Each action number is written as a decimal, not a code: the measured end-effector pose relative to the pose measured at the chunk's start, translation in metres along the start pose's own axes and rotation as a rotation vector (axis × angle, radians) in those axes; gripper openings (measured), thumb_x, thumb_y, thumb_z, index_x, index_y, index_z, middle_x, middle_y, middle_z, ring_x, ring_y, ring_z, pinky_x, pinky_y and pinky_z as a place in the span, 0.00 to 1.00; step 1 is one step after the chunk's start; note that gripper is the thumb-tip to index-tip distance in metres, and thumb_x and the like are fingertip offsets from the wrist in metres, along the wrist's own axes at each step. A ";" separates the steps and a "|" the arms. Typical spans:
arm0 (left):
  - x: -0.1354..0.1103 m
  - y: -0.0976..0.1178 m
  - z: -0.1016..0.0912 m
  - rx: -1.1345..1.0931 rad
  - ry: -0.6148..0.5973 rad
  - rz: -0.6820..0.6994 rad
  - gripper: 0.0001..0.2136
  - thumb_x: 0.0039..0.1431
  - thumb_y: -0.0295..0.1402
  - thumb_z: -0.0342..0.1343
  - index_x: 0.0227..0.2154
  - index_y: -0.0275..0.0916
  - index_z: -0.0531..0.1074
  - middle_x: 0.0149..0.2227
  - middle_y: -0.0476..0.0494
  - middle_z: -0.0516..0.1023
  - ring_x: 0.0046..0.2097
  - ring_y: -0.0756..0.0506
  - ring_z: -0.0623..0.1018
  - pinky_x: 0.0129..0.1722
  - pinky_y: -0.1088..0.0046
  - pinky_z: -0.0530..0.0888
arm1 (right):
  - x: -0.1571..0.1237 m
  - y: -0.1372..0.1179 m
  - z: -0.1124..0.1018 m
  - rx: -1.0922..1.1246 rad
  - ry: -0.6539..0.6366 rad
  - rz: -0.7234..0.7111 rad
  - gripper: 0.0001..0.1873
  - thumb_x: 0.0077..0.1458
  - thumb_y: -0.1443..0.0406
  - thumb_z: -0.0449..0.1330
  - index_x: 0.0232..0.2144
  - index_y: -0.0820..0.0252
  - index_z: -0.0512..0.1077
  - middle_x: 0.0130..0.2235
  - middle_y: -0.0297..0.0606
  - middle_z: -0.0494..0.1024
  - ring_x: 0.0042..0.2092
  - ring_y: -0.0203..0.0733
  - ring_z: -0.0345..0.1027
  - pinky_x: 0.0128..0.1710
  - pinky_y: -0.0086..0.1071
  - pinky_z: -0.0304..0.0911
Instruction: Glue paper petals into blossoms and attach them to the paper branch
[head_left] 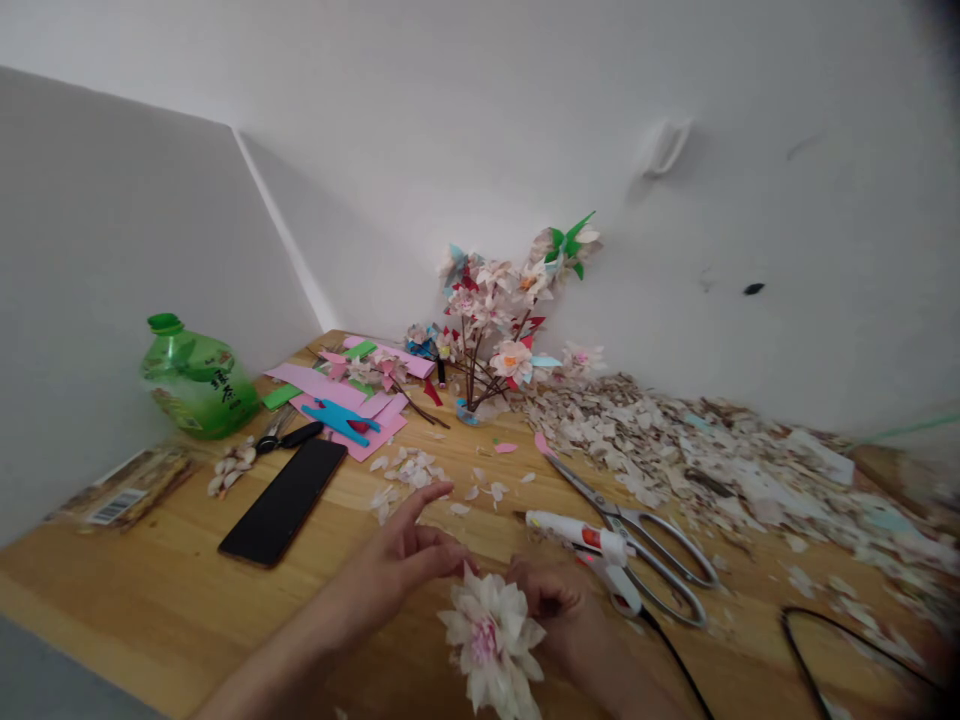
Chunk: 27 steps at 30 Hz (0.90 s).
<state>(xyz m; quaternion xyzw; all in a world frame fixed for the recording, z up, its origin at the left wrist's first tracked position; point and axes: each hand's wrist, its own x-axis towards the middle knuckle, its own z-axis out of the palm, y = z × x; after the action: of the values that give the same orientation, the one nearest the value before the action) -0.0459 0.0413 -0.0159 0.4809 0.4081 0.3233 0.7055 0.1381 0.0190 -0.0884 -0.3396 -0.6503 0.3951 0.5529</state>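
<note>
A handmade flower [491, 645] with layered whitish petals and a pink centre faces up at the bottom of the view. My right hand [559, 605] is closed behind its right edge; the stem is hidden. My left hand [409, 555] reaches in from the left, index finger stretched out and apart, the other fingertips close to the flower's upper petals. Whether they touch cannot be made out. Just right of my right hand lies a white glue gun [577, 530], its cord running to the lower edge. Large scissors [637, 535] lie partly under it.
Loose petals [416, 470] lie ahead of my left hand. Finished flowers on stems [495, 300] stand by the wall, beside a heap of petals [720, 460]. On the left are a phone [285, 500], pink paper [375, 440], a blue tool [341, 418] and a green bottle [196, 380].
</note>
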 end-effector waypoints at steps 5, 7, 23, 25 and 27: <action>-0.001 0.000 0.002 -0.094 -0.024 -0.039 0.37 0.44 0.33 0.63 0.55 0.35 0.51 0.26 0.49 0.78 0.31 0.47 0.76 0.38 0.67 0.67 | 0.002 -0.001 -0.002 -0.012 -0.017 -0.020 0.24 0.43 0.60 0.64 0.09 0.59 0.55 0.15 0.28 0.63 0.18 0.30 0.56 0.16 0.24 0.52; -0.002 -0.001 0.002 -0.123 -0.020 -0.056 0.38 0.43 0.33 0.63 0.55 0.34 0.49 0.25 0.49 0.78 0.30 0.47 0.77 0.38 0.67 0.68 | 0.003 -0.004 -0.002 -0.014 -0.035 -0.024 0.24 0.43 0.60 0.64 0.09 0.59 0.55 0.15 0.28 0.64 0.18 0.31 0.56 0.17 0.24 0.53; -0.005 -0.012 -0.002 -0.264 0.001 -0.108 0.42 0.39 0.31 0.67 0.54 0.36 0.47 0.29 0.44 0.81 0.29 0.47 0.79 0.34 0.69 0.72 | 0.006 -0.010 -0.004 0.060 -0.024 -0.054 0.21 0.46 0.61 0.63 0.11 0.60 0.60 0.16 0.28 0.70 0.19 0.30 0.61 0.19 0.22 0.56; -0.007 -0.011 0.000 -0.279 0.017 -0.095 0.41 0.39 0.32 0.67 0.53 0.35 0.48 0.29 0.44 0.81 0.30 0.47 0.79 0.34 0.70 0.71 | 0.006 -0.009 -0.004 0.059 -0.022 -0.058 0.20 0.46 0.61 0.63 0.11 0.59 0.61 0.16 0.29 0.71 0.19 0.31 0.61 0.19 0.23 0.56; -0.008 -0.011 0.002 -0.314 0.034 -0.067 0.38 0.40 0.33 0.66 0.52 0.36 0.51 0.29 0.45 0.80 0.30 0.47 0.78 0.34 0.70 0.71 | 0.005 -0.008 -0.004 0.058 -0.018 -0.054 0.20 0.46 0.61 0.63 0.10 0.59 0.61 0.16 0.29 0.71 0.19 0.31 0.61 0.19 0.24 0.56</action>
<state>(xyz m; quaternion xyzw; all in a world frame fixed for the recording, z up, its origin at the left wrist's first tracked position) -0.0470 0.0295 -0.0240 0.3453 0.3804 0.3676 0.7752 0.1412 0.0206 -0.0787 -0.3022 -0.6525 0.4016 0.5671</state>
